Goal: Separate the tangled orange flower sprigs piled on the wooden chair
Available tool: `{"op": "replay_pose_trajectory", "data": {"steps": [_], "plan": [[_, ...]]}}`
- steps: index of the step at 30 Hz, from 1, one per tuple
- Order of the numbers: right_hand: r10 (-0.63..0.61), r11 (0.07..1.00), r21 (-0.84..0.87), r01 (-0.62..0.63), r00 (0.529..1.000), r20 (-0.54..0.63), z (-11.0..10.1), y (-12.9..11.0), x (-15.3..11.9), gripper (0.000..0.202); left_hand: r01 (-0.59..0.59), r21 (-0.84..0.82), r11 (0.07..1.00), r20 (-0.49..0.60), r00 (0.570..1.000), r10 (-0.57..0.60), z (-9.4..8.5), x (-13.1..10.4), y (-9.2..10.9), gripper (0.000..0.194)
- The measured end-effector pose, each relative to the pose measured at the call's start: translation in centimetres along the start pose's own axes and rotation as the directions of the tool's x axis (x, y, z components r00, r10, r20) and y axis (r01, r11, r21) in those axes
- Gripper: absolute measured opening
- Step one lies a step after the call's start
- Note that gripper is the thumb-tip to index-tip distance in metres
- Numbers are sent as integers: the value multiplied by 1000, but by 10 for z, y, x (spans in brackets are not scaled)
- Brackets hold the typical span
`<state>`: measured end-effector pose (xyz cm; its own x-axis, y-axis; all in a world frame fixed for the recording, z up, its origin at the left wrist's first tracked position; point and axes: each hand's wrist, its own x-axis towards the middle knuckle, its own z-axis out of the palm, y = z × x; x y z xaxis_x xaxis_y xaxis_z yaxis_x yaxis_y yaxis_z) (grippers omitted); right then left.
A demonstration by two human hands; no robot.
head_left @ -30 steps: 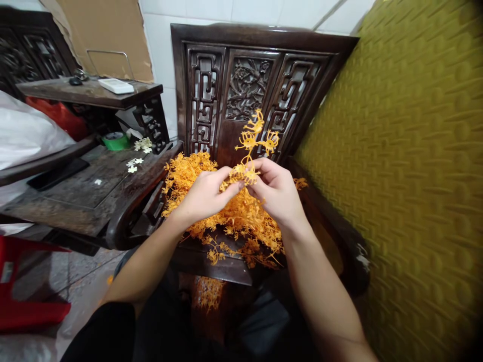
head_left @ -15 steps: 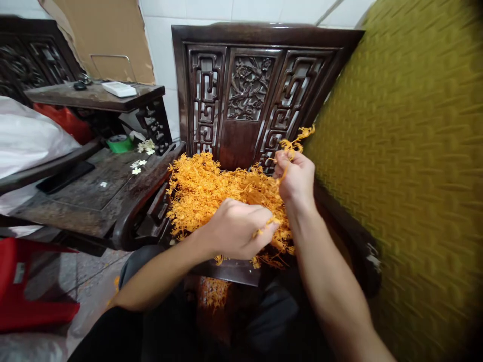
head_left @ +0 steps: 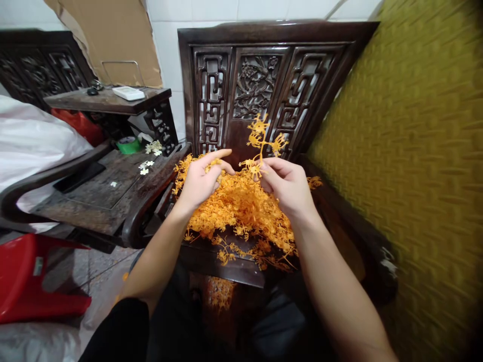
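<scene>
Orange sprig point(head_left: 261, 146) | right hand point(head_left: 289, 183) pinching | left hand point(head_left: 206, 178) beside | label illegible

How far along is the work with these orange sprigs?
Done: nothing certain; no separate finished pile is distinguishable. In hand: one branched orange sprig, pinched upright in the right hand; the left hand seems to hold small orange pieces. Left: probably much, judging by the orange heap on the wooden chair.

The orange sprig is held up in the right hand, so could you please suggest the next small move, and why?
I'd probably ease the left hand toward the orange sprig to steady it, since only the right hand pinches it, near its lower end, and the left fingers stand apart from it.
</scene>
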<state>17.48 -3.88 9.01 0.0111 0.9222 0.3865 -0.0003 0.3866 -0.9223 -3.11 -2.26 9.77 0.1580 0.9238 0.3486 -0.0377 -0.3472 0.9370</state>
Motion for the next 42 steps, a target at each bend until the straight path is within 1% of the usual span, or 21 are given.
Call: {"op": "replay_pose_trajectory", "data": {"steps": [1,3,5,8,10,13,15,17,19,20,22,24,26,29,33,34,36,37,39,41,42], "plan": [[3,1000,2,-3,1000,3,0,-2,-1,35,2,-7,1000,4,1000,-2,-1,1,-1,41],[9,1000,11,-9,1000,11,1,-5,-2,35,-8,5,1000,16,1000,7,-4,4,-4,31],[5,1000,26,-5,1000,22,2,-6,-3,33,-4,31,1000,55,999,2,-7,6,-7,22],[-28,1000,1,28,999,28,4,-7,-3,29,11,95,995,161,987,-26,-9,7,-7,22],[-71,996,-59,72,997,17,5,-7,-4,26,-42,185,982,204,979,4,-9,6,-5,28],[-144,977,-153,146,989,25,7,-8,-6,26,-172,323,931,184,976,116,-8,5,-2,34],[-171,967,-188,175,985,38,8,-8,-7,27,-190,333,923,147,978,148,-7,4,-2,30],[-166,963,-206,171,985,42,8,-10,-9,29,-115,239,964,108,990,91,-4,4,-2,28],[-153,965,-210,158,987,39,9,-11,-10,29,26,75,997,107,994,-34,0,4,-4,33],[-147,966,-208,152,988,39,10,-12,-11,29,98,-11,995,130,987,-96,2,4,-5,34],[-142,969,-201,146,989,36,10,-13,-12,28,213,-146,966,196,963,-182,6,4,-7,26],[-139,970,-197,142,990,32,10,-14,-12,27,276,-211,938,241,944,-224,8,5,-10,17],[-136,972,-189,138,990,24,10,-13,-11,26,289,-183,940,260,936,-237,7,5,-13,22],[-126,978,-168,126,992,13,9,-12,-10,23,199,-36,979,251,950,-184,3,5,-13,40],[-93,983,-160,95,995,18,10,-11,-9,22,17,109,994,202,979,-39,-1,3,-8,56],[-96,979,-177,99,995,25,10,-11,-9,22,-28,138,990,200,980,0,-1,2,-7,60],[-135,953,-267,142,990,45,11,-10,-11,21,-120,211,970,203,976,77,2,-1,-4,66],[-165,927,-332,176,984,62,11,-10,-12,21,-163,264,951,204,973,110,4,-3,-3,65],[-216,861,-451,234,972,92,11,-9,-14,23,-238,394,888,202,965,169,9,-7,-1,54],[-242,829,-497,256,966,95,9,-8,-14,23,-306,499,811,211,950,228,13,-10,2,37],[-238,837,-485,254,967,95,8,-8,-13,23,-335,529,780,224,941,253,14,-11,3,33]]}}
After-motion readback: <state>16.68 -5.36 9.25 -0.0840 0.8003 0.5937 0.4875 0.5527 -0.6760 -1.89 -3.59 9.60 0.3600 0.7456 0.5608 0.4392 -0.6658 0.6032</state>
